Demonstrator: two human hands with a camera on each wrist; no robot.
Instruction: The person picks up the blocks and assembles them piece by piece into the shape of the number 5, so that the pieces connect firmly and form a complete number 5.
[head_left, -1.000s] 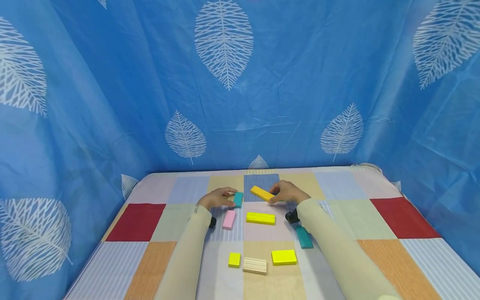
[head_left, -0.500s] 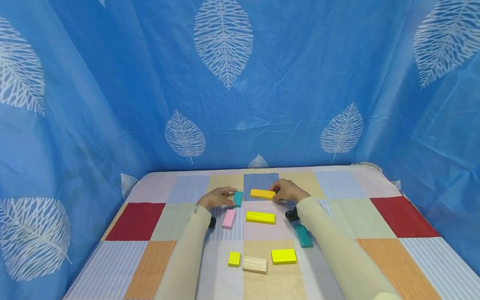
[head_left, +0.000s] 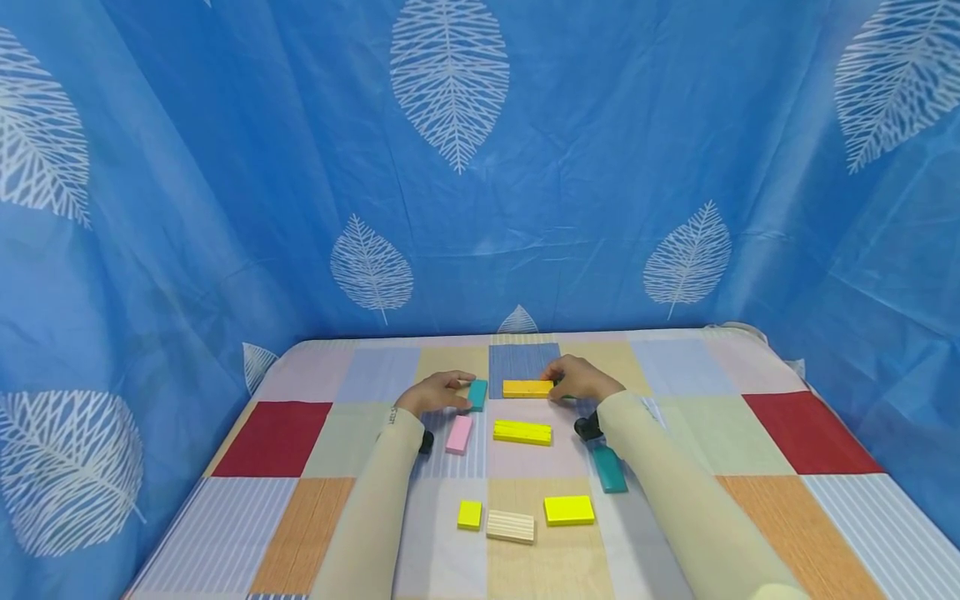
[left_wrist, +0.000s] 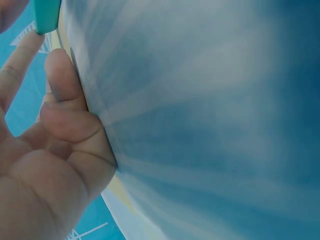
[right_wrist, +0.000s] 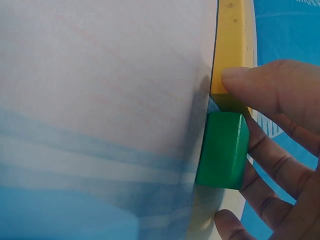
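In the head view my left hand (head_left: 435, 392) holds a teal block (head_left: 477, 395) by its left side, between thumb and a finger. The left wrist view catches just a corner of this teal block (left_wrist: 47, 15), with the other fingers curled below. My right hand (head_left: 583, 380) pinches the right end of an orange-yellow block (head_left: 527, 389), which lies crosswise on the cloth. Close under that palm, a green block (right_wrist: 223, 151) sits by the orange-yellow block's end in the right wrist view; the hand mostly covers it from above.
Nearer me lie a pink block (head_left: 459, 435), a long yellow block (head_left: 522, 432) and a dark teal block (head_left: 609, 468) by the right forearm. At the front are a small yellow block (head_left: 469, 515), a ridged wooden block (head_left: 511, 527) and a yellow block (head_left: 569, 510). Blue curtains (head_left: 585, 167) surround the table.
My right hand has turned the orange-yellow block from slanting to straight across, and its left end has come slightly nearer me. The left hand and its teal block have stayed in place.
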